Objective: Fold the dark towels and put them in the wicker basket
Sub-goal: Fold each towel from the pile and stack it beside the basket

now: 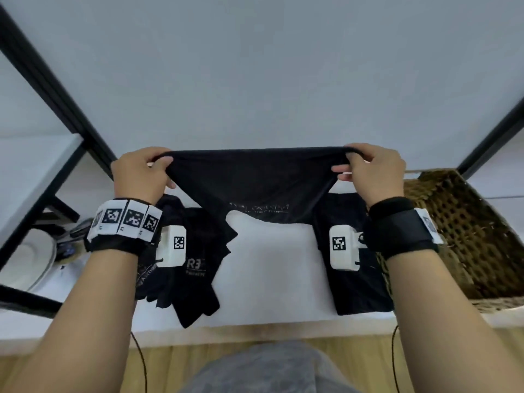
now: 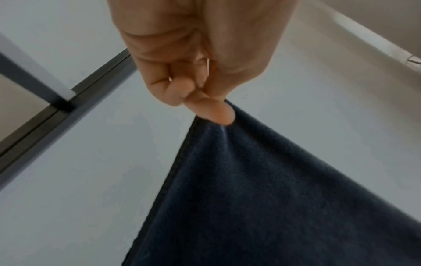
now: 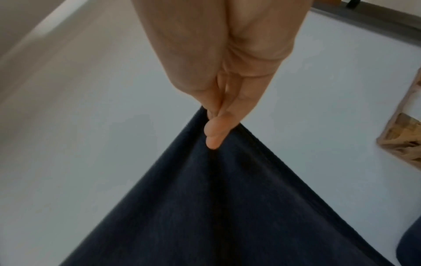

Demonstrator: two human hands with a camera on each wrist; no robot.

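White surface (image 1: 263, 80), black frame bars (image 1: 56, 89), wood floor (image 1: 226, 340).
Wicker basket (image 1: 465, 231) at right edge; dark towel (image 1: 255, 182) stretched above surface, left hand (image 1: 139, 174) and right hand (image 1: 374, 171) grip pinching its top corners.

A staged recording space rather than a lived-in home: a plain white desk (image 1: 269, 80) stood inside a black metal frame (image 1: 54, 89) on pale wood flooring (image 1: 164, 361), and coded marker tags (image 1: 124, 219) were strapped to the person's wrists.
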